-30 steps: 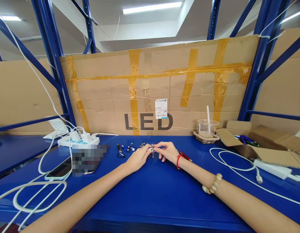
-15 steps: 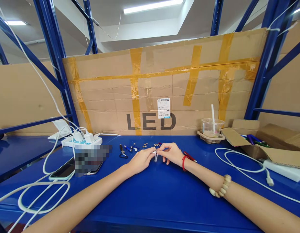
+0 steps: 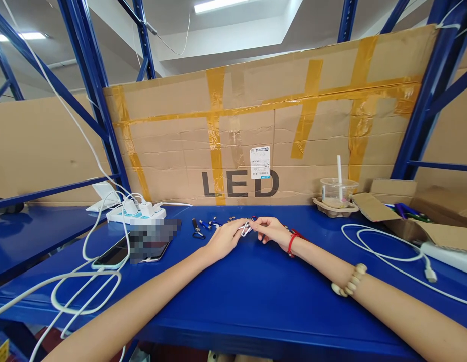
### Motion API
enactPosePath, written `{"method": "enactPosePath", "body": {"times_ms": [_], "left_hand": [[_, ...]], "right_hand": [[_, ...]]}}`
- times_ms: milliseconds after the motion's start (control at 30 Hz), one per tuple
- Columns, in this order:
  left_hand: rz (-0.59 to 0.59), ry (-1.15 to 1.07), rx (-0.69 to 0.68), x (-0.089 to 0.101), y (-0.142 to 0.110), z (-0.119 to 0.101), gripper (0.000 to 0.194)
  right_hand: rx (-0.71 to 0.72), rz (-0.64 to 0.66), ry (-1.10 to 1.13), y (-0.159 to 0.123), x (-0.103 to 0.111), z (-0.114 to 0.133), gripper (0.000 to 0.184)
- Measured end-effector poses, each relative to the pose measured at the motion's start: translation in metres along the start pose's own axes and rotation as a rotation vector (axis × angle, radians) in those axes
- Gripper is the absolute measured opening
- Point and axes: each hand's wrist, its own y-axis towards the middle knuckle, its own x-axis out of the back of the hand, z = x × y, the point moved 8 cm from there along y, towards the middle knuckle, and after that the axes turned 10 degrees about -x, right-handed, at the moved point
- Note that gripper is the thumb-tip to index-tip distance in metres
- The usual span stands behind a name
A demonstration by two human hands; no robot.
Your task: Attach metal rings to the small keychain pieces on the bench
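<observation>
Just now, the silver looped clip has turned: a half second ago it hung almost straight down between the fingertips, and now it slants so that its open loop shows. It is held just above the worktop, between the two hands, so the handling of it looks unfinished, a change of angle rather than a release. The left hand has its grip pinching the clip near the upper end; the right hand has thumb and forefinger drawn close at the other side, but whether that grip pinches the metal or only touches it, I cannot tell. The view has also tipped a little, baring more of the worktop's front edge. As for writing, the cardboard panel behind carries "LED" in big black capitals, one upright of tape crossing between the L and the E. Above the D sits a white shipping label with a barcode and a blue block at its foot, its print too small to read, and no brand name can be made out
</observation>
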Motion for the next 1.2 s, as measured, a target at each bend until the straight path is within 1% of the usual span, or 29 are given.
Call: {"method": "enactPosePath", "body": {"times_ms": [67, 167, 267, 367, 467, 600, 700, 833, 967, 1033, 1100, 1200], "left_hand": [[-0.006, -0.009, -0.006, 0.001, 0.000, -0.002, 0.031], [-0.006, 0.050, 0.025, 0.001, 0.000, -0.001, 0.030], [0.026, 0.146, 0.049, 0.000, -0.001, 0.001, 0.030], [0.067, 0.229, 0.021, -0.003, 0.000, -0.001, 0.030], [0.082, 0.276, -0.005, -0.004, 0.002, -0.005, 0.029], [0.042, 0.294, -0.064, -0.002, 0.003, -0.011, 0.027], [0.039, 0.321, -0.049, -0.002, 0.002, -0.008, 0.026], [0.060, 0.266, -0.062, -0.006, 0.002, -0.007, 0.027], [0.035, 0.266, -0.036, -0.001, 0.003, -0.008, 0.028], [0.037, 0.288, -0.003, 0.000, 0.003, -0.008, 0.026], [0.043, 0.312, 0.039, 0.001, 0.002, -0.006, 0.024], [0.059, 0.353, 0.076, 0.001, 0.002, -0.004, 0.023]], "right_hand": [[0.005, 0.006, 0.014, 0.001, 0.000, 0.000, 0.039], [0.004, -0.017, 0.065, 0.000, 0.002, 0.001, 0.038], [0.038, -0.037, 0.119, -0.003, 0.003, 0.006, 0.037], [0.090, -0.031, 0.132, -0.006, -0.002, 0.011, 0.032], [0.121, 0.010, 0.108, -0.005, -0.013, 0.011, 0.032], [0.154, 0.083, 0.043, -0.003, -0.028, 0.007, 0.037], [0.212, 0.073, -0.044, -0.003, -0.030, 0.008, 0.042], [0.248, 0.014, -0.153, -0.005, -0.027, 0.009, 0.045], [0.207, -0.018, -0.130, -0.003, -0.024, 0.008, 0.043], [0.190, -0.060, -0.139, -0.002, -0.018, 0.009, 0.039], [0.213, -0.155, -0.258, -0.004, -0.006, 0.014, 0.034], [0.249, -0.362, -0.629, -0.011, 0.013, 0.026, 0.032]]}}
